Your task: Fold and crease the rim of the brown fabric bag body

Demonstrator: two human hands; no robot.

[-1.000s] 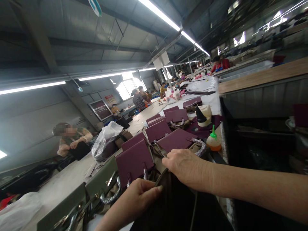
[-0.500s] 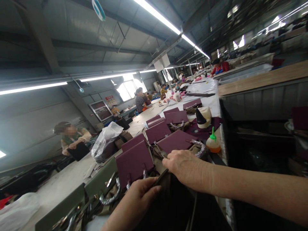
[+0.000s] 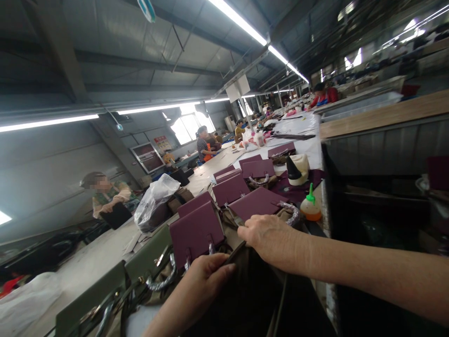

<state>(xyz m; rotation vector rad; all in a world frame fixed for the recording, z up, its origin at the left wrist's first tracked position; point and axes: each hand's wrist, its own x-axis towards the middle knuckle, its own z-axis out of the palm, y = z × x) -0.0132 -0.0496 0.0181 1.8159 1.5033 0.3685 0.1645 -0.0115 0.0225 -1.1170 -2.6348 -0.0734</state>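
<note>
Two grips, left hand (image 3: 203,281) and right hand (image 3: 268,241), pinch shadowy dark cloth (image 3: 245,267), its handling seemingly unfinished.

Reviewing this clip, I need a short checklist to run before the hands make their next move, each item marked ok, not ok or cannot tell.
1. Left hand has hold of the dark piece: ok, its edge is between thumb and fingers.
2. Right hand grips firmly: cannot tell, its fingertips are hidden.
3. Green-nozzled bottle apart from the right hand: ok, it stands beyond it.
4. Open space beyond the left hand: not ok, a purple flap stands close by.
5. Inside of the dark piece: cannot tell, too dark.
</note>
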